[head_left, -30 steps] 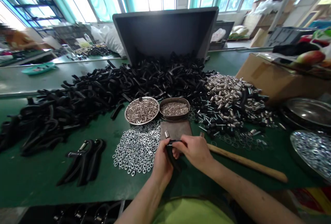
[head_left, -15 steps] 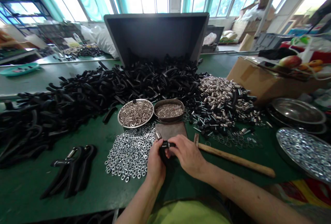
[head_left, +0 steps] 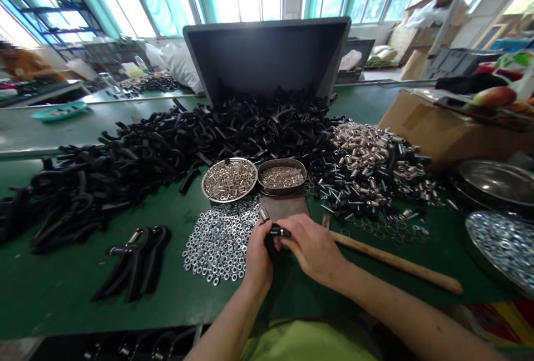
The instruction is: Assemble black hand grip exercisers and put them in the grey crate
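My left hand (head_left: 259, 255) is wrapped round a black handle part (head_left: 276, 231) with a metal spring (head_left: 264, 214) standing up at its left end. My right hand (head_left: 312, 247) pinches the right end of that same part, where a pale ring shows. The part's lower portion is hidden between my hands. Just beyond them lies a flat metal block (head_left: 286, 207). Loose metal nuts (head_left: 217, 247) spread to the left of my left hand. A hammer (head_left: 394, 261) with a wooden handle lies right of my right hand.
Behind the block stand a round dish of pins (head_left: 230, 180) and an oval tin (head_left: 282, 177). A heap of black handles (head_left: 167, 144) spills from a grey bin (head_left: 267, 60). Springs (head_left: 367, 147), a cardboard box (head_left: 442, 127) and metal trays (head_left: 500, 250) are at right. A person (head_left: 33, 66) sits far left.
The whole view has shifted, so table items appear further right, and a person has come into view at far left. Both hands keep hold of the black part, almost unchanged.
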`<action>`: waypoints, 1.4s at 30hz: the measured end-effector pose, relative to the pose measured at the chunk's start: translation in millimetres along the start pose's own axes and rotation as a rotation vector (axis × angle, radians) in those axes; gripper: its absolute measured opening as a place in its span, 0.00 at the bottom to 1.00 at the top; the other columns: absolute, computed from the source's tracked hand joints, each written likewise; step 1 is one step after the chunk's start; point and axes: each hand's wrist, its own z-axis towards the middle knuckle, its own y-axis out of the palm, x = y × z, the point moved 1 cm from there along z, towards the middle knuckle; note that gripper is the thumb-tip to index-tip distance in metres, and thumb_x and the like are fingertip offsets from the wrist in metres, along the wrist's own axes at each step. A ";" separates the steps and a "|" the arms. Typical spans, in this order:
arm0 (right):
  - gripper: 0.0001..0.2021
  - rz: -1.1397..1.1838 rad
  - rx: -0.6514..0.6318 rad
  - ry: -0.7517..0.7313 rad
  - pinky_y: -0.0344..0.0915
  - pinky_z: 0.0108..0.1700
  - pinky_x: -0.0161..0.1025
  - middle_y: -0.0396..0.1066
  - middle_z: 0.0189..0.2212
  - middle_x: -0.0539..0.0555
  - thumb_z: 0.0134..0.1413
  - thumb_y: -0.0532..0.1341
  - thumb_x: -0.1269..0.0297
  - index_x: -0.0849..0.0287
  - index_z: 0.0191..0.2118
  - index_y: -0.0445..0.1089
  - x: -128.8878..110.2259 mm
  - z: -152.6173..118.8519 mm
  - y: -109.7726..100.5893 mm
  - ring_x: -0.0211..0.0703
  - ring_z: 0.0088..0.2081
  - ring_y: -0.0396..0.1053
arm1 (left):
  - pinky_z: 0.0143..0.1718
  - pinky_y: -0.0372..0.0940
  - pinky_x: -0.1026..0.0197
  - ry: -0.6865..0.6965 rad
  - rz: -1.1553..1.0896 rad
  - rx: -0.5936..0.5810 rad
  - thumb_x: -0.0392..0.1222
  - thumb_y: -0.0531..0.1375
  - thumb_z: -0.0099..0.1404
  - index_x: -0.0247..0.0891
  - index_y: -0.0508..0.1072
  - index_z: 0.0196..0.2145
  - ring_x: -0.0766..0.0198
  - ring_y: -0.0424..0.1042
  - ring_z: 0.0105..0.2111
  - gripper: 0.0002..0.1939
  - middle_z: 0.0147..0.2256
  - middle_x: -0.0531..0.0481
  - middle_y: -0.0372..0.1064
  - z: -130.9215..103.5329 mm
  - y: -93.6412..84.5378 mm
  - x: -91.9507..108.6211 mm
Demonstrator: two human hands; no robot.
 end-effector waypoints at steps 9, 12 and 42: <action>0.17 1.085 0.068 0.701 0.53 0.14 0.29 0.60 0.16 0.42 0.50 0.58 0.46 0.56 0.32 0.56 11.9 4.8 39.4 0.32 0.14 0.57 | 0.43 0.58 0.61 0.342 0.598 0.210 0.45 0.68 0.48 0.41 0.64 0.40 0.61 0.66 0.39 0.24 0.38 0.50 0.65 -4.7 -3.7 9.1; 0.19 0.906 -0.197 0.722 0.48 0.11 0.28 0.58 0.10 0.41 0.55 0.51 0.42 0.56 0.33 0.58 21.6 12.6 35.5 0.33 0.10 0.53 | 0.38 0.58 0.61 0.268 0.731 0.142 0.44 0.72 0.40 0.41 0.66 0.40 0.59 0.67 0.35 0.29 0.35 0.50 0.67 2.2 -14.3 11.8; 0.12 -0.529 -0.172 -0.088 0.64 0.44 0.41 0.71 0.44 0.61 0.53 0.54 0.72 0.64 0.43 0.68 9.9 198.4 72.4 0.48 0.47 0.66 | 0.42 0.62 0.51 0.694 1.702 -0.251 0.50 0.61 0.56 0.36 0.68 0.44 0.50 0.67 0.41 0.21 0.40 0.42 0.68 30.8 -34.7 -6.4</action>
